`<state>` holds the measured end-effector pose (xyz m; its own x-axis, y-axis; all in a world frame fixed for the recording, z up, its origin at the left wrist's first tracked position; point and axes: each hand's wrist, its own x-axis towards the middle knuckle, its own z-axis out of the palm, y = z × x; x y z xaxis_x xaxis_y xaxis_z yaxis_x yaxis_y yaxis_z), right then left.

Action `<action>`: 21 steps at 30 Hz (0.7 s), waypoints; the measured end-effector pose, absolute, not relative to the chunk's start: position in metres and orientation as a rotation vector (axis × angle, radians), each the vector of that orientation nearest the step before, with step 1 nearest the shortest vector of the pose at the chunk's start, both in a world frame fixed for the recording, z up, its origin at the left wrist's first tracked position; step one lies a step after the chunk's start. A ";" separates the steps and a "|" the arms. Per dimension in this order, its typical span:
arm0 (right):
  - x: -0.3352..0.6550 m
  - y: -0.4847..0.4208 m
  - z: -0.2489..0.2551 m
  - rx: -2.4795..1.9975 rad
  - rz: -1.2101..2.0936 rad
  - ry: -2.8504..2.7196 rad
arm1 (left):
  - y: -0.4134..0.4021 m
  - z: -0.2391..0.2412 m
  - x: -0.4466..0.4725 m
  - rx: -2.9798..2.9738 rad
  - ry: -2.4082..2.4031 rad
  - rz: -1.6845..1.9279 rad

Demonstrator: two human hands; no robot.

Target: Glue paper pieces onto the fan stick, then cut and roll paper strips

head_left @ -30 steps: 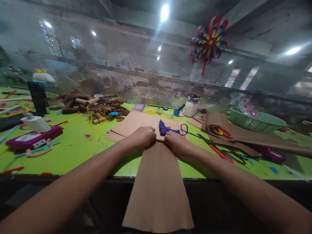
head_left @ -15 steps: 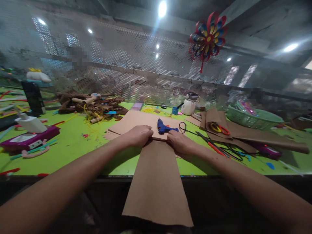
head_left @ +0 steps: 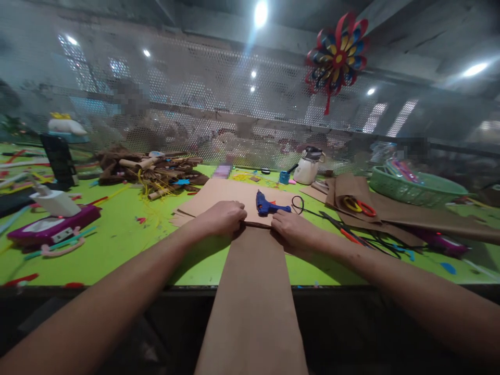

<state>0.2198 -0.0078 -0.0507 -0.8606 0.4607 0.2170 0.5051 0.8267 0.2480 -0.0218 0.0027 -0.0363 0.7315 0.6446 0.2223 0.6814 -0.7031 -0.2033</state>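
A long strip of brown kraft paper (head_left: 255, 297) hangs over the table's front edge toward me, its far end folded into a narrow dark-edged band. My left hand (head_left: 228, 214) is closed on the left end of that fold, fingers curled. At the fold's right end my right hand (head_left: 288, 225) pinches the paper; its thumb is hidden. Beneath both hands lie flat sheets of brown paper (head_left: 219, 190). A blue glue gun (head_left: 267, 204) rests on the sheets just beyond my right hand, its nozzle pointing away and its black cord running right.
Red-handled pliers (head_left: 349, 234), scissors (head_left: 357, 207) and more brown paper (head_left: 425, 216) lie right, before a green basket (head_left: 420, 187). A white bottle (head_left: 310, 166) stands behind. Left are a purple power strip (head_left: 54, 229), a phone (head_left: 58, 159) and a heap of paper scraps (head_left: 152, 169).
Both hands keep their grip on the fold and have barely moved. The view has shifted slightly, and the strip's near end now runs out of the bottom of the picture.
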 end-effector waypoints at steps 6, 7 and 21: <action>0.216 -0.019 -0.041 -0.746 -0.491 -2.909 | 0.004 -0.038 -0.023 -2.710 -1.022 -0.241; 0.215 -0.022 -0.038 -0.747 -0.505 -2.929 | 0.005 -0.039 -0.024 -2.715 -1.014 -0.254; 0.209 -0.022 -0.039 -0.856 -0.753 -2.911 | 0.009 -0.007 -0.021 -2.846 -1.492 -0.603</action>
